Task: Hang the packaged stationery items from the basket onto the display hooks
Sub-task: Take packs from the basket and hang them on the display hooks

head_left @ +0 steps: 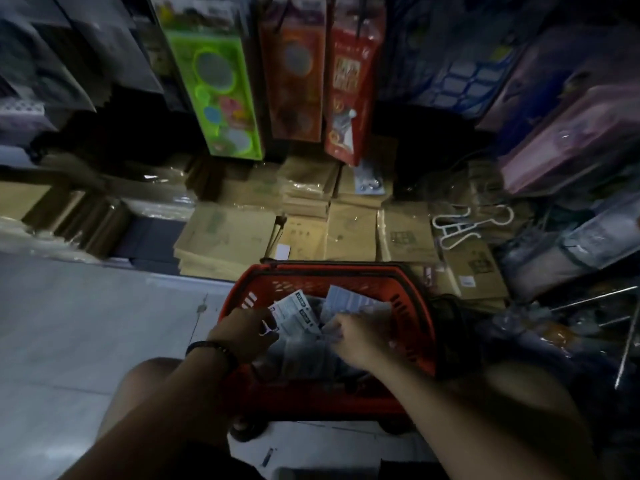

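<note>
A red plastic basket [408,306] sits on the floor between my knees, holding several flat stationery packs. My left hand [242,332] reaches in from the left and pinches a white printed pack [298,315]. My right hand [353,336] is in the basket's middle, fingers curled round a clear grey pack [349,303]. Hanging packs fill the display above: a green one [214,81], an orange one [298,74] and a red one [349,88]. The hooks themselves are blurred.
Stacks of brown envelopes [349,233] lie on the low shelf behind the basket. White hangers [460,226] rest on them at the right. Metal rods [595,297] stick out at the right. Grey floor tiles [86,323] lie to the left.
</note>
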### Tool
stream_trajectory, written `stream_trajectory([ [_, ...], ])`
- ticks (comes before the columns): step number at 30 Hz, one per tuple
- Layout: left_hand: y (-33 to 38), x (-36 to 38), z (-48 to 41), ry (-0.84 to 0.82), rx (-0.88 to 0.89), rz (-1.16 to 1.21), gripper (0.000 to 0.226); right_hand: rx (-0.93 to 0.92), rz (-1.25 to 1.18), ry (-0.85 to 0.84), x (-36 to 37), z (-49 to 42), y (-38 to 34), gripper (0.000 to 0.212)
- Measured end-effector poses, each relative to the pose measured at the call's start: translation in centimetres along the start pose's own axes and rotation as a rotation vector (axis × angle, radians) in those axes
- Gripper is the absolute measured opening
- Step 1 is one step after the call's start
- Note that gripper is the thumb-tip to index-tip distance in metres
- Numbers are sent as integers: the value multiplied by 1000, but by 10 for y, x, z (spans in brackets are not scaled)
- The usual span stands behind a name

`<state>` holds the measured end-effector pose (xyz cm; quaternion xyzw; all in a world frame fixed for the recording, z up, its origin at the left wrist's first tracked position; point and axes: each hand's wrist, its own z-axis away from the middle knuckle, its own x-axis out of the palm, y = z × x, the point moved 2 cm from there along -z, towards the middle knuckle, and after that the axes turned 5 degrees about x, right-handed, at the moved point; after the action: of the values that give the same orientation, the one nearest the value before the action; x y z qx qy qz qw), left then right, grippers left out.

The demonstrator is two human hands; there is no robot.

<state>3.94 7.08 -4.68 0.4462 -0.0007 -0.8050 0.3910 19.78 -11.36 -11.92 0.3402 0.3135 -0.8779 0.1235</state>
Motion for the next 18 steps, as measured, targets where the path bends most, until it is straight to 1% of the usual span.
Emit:
stream_trajectory([
  [2, -9, 10, -11, -78, -44, 4, 33, -45, 31, -13, 31, -19, -6, 34],
  [4, -15, 15, -20, -117, -71, -3, 36, -64, 46, -15, 54, -36, -11, 61],
  [5, -18, 15, -23, -121, -80, 8, 36, -71, 65, -20, 67, -48, -9, 69],
  [8, -25, 11, -27, -134, -103, 26, 38, -159, 118, 14, 95, -75, -12, 74],
  [10, -25, 7, -26, -168, -126, 40, 43, -183, 246, 60, 97, -79, -20, 79],
  [11, -24, 6, -25, -185, -128, 59, 47, -200, 318, 85, 95, -78, -24, 77],
  [13, -17, 3, -23, -206, -117, 92, 53, -211, 416, 140, 90, -74, -27, 65],
  [15, -14, 4, -23, -217, -107, 100, 52, -225, 483, 193, 88, -74, -24, 52],
  [18, -13, 4, -26, -233, -92, 53, 47, -198, 511, 219, 85, -75, -18, 36],
])
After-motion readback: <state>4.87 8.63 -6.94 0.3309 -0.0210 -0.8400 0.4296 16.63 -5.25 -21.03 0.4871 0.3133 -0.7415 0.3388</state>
